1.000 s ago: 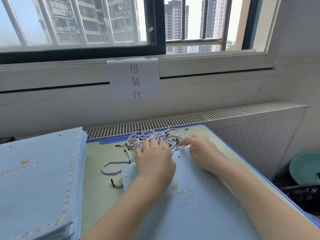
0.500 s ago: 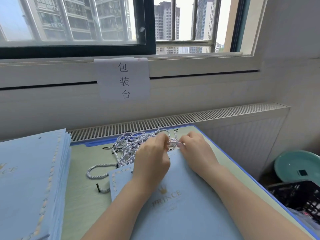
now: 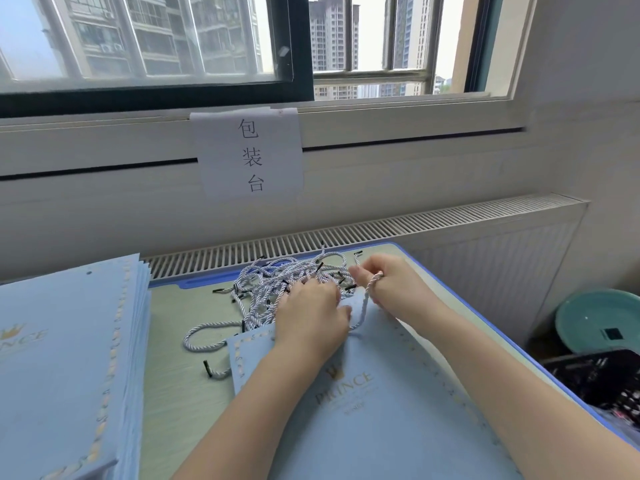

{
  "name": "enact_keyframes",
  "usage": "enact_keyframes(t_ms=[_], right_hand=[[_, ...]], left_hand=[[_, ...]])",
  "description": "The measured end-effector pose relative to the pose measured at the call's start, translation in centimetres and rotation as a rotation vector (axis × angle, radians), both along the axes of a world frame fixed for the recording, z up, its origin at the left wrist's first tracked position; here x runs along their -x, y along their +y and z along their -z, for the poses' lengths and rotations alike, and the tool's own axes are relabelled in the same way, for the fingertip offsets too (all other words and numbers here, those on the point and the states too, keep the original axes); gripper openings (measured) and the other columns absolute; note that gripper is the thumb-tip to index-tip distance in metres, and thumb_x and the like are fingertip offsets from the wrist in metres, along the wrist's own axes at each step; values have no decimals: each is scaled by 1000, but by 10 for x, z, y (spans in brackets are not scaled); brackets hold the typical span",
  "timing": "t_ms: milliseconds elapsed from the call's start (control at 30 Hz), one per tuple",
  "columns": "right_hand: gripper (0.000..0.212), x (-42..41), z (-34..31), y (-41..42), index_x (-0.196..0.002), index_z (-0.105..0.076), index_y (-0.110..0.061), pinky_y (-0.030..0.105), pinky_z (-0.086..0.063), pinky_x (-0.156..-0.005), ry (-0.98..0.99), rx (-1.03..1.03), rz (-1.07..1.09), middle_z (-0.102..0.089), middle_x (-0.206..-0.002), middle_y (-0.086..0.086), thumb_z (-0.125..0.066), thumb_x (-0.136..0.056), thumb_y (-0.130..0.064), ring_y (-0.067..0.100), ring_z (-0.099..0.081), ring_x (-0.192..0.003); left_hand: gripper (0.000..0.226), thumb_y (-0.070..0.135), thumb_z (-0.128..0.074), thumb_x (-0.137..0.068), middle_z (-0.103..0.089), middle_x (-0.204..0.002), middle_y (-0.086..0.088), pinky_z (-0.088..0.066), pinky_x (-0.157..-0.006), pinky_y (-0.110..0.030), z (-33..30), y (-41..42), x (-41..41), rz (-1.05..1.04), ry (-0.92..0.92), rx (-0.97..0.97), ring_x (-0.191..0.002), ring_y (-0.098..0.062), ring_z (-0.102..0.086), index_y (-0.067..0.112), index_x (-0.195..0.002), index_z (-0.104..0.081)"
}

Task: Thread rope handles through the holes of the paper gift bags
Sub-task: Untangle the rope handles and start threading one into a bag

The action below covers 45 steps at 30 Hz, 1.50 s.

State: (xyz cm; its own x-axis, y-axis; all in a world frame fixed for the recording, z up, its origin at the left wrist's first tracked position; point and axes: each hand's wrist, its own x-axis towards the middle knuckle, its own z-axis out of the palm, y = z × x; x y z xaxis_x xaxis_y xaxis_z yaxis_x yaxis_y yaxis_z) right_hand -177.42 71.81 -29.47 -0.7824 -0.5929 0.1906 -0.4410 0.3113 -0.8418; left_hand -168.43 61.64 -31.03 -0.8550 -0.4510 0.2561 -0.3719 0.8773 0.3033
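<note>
- The table (image 3: 180, 382) has a pale green, wood-grained top with a blue rim, and its far edge is pushed up against a white slatted radiator cover (image 3: 398, 226) under the window (image 3: 156, 46).
- High-rise blocks fill the glass, and a sheet of paper with three printed characters (image 3: 250, 154) hangs from the sill.
- On the near left sits a thick stack of flat light-blue bags (image 3: 65, 368), gold crown print facing up.
- One paper gift bag (image 3: 377, 407) lies flat in the middle of the table, its top edge toward the window, under both forearms.
- Just beyond that edge is a tangled heap of white-and-blue rope handles (image 3: 273, 285) with black tips; one loop trails out toward the stack.
- The left hand (image 3: 311, 317) rests knuckles-up on the bag's top edge, fingers curled down; what they grasp I cannot tell.
- The right hand (image 3: 391, 285) pinches a single rope (image 3: 365, 303) that loops over its finger and drops to the bag's top edge.
- To the right, off the table, stand a teal round stool (image 3: 602, 320) and a black crate (image 3: 602, 379).
</note>
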Motion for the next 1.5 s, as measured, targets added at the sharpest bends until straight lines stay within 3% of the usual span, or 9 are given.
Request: enact_keyframes(t_ms=[133, 267, 400, 567, 800, 900, 1000, 1167, 1500], right_hand=[[7, -5, 7, -7, -85, -65, -17, 18, -38, -56, 81, -86, -71, -60, -71, 2, -61, -90, -16, 10, -51, -62], [9, -3, 11, -8, -86, -67, -18, 24, -43, -65, 136, -126, -58, -66, -82, 6, -62, -89, -12, 12, -53, -67], [6, 1, 11, -7, -86, -62, -18, 18, -41, -63, 150, -146, -61, -64, -83, 2, -61, -89, -12, 11, -55, -71], [13, 1, 15, -6, -86, -55, -19, 9, -39, -55, 157, -135, -78, -61, -75, -6, -53, -91, -7, 6, -57, -68], [26, 0, 15, -7, -94, -65, -17, 8, -40, -58, 281, -191, -92, -60, -75, -10, -49, -88, 2, -3, -52, -64], [20, -1, 13, -5, -93, -66, -14, 16, -43, -64, 298, -197, -80, -58, -75, -11, -53, -88, -1, 4, -54, -69], [12, -1, 9, -3, -92, -66, -13, 7, -35, -56, 329, -231, -81, -53, -73, -16, -56, -89, -7, -3, -47, -64], [5, -1, 1, 1, -87, -59, -19, 13, -35, -55, 281, -337, -77, -57, -86, -4, -59, -91, -21, 5, -49, -70], [6, -10, -5, 2, -85, -65, -16, 21, -40, -49, 198, -327, -147, -65, -92, 12, -60, -89, -19, 14, -50, -64]], left_hand=[[31, 39, -46, -91, -58, -111, -5, -35, -92, -38, -1, 1, -1, -3, -65, 36, -114, -25, -46, 15, -106, -60], [30, 39, -45, -94, -57, -112, -3, -35, -91, -38, 1, -1, 0, -1, -46, 9, -113, -24, -46, 19, -111, -60], [29, 39, -45, -95, -55, -112, -2, -34, -93, -37, 6, -2, 2, -6, -16, -10, -113, -23, -46, 20, -112, -59], [28, 36, -46, -95, -54, -115, -2, -33, -95, -37, 9, 0, 3, -14, 5, -5, -115, -22, -46, 20, -116, -58], [28, 32, -44, -97, -54, -114, -5, -32, -94, -38, 10, 2, 2, -4, 26, -26, -115, -24, -46, 18, -117, -57], [27, 28, -43, -97, -55, -115, -5, -32, -95, -38, 10, 1, 0, 1, 39, -50, -114, -25, -46, 18, -118, -59], [29, 19, -42, -95, -55, -117, -5, -31, -95, -37, 11, 0, -1, 8, 56, -82, -116, -24, -46, 20, -118, -60], [30, 14, -44, -92, -56, -119, -4, -31, -96, -36, 11, -1, -1, 1, 64, -101, -117, -24, -46, 20, -116, -62], [32, 17, -44, -90, -57, -119, -6, -34, -93, -35, 8, -2, 0, -1, 45, -69, -116, -26, -44, 19, -117, -61]])
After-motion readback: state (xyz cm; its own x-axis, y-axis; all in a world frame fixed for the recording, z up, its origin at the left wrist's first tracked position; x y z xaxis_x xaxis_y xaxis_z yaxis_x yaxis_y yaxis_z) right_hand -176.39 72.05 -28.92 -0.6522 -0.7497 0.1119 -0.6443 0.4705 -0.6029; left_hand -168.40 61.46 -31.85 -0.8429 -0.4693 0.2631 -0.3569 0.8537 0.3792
